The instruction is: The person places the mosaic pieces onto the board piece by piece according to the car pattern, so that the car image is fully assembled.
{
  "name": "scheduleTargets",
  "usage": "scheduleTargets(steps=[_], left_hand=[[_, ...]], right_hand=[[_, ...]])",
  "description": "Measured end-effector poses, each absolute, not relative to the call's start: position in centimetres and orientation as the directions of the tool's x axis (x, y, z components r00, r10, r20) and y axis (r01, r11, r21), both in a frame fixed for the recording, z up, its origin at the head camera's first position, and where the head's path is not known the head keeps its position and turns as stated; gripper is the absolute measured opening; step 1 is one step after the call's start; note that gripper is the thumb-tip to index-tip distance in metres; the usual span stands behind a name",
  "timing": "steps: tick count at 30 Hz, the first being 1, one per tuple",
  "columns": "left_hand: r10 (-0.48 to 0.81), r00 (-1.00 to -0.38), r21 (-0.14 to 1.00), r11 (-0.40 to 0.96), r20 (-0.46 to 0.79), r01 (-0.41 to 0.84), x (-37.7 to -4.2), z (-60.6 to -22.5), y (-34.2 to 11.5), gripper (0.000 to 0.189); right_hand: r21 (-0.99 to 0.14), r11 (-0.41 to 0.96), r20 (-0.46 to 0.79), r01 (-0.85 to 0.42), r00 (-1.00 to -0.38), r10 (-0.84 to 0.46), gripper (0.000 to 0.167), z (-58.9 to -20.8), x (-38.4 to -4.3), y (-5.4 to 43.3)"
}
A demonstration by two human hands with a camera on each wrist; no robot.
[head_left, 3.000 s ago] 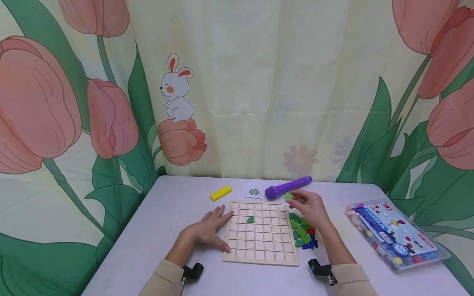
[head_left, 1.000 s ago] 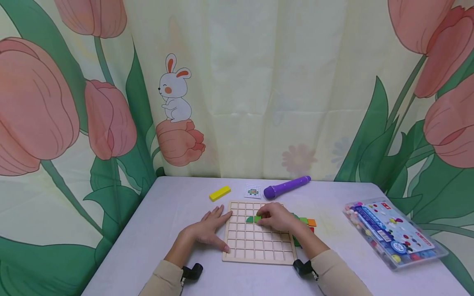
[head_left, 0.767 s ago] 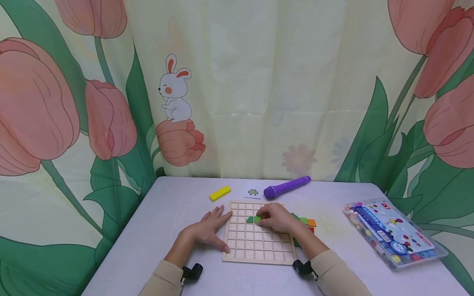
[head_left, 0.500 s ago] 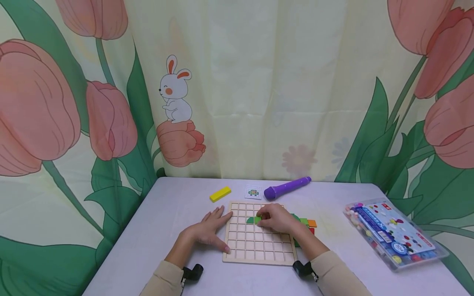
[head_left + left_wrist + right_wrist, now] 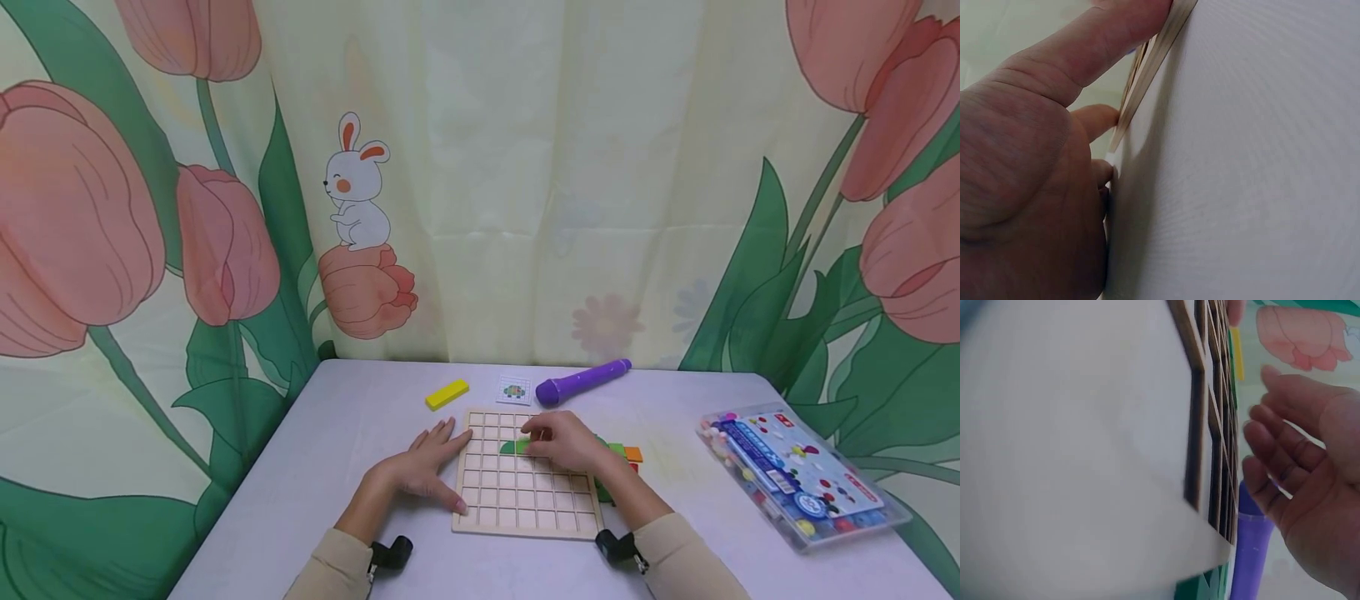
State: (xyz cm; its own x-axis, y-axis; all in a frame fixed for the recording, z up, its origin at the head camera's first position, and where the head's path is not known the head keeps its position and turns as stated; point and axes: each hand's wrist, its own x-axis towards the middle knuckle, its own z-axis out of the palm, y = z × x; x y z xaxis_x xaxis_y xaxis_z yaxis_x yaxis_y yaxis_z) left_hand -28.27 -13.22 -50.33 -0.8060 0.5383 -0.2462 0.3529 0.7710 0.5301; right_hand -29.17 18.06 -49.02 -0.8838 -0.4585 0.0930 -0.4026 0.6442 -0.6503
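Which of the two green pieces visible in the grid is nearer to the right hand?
The light green piece, by the right hand. The dark green piece, with its curved edge, lies left of it, farther from that hand.

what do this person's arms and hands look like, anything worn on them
Both forearms wear plain beige sleeves, the left sleeve and right sleeve matching. At each cuff sits a small black, rounded device: left device, right device. The left hand and right hand are bare, without gloves. No markings show on the sleeves.
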Motion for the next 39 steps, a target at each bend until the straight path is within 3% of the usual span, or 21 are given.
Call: scheduleTargets(steps=[19,28,39], left_hand=[[0.539,-0.809,0.524,0.771,-0.236,0.361,-28.3,-50.3,-13.3,0.125],[0.541,-0.809,0.528,0.767,-0.229,0.364,-28.4,-50.4,-13.3,0.124],[0.546,-0.807,0.529,0.765,-0.227,0.369,-28.3,-50.5,-13.3,0.124]], right_hand=[[-0.706,0.623,0.194,-0.335,-0.939,-0.284,0.029,-46.5,-27.6,22.0],[-0.702,0.672,0.149,-0.235,-0.972,-0.184,0.035,-46.4,-27.6,24.0],[-0.688,0.711,0.082,-0.144,-0.989,-0.121,0.031,-47.8,-28.1,24.8]])
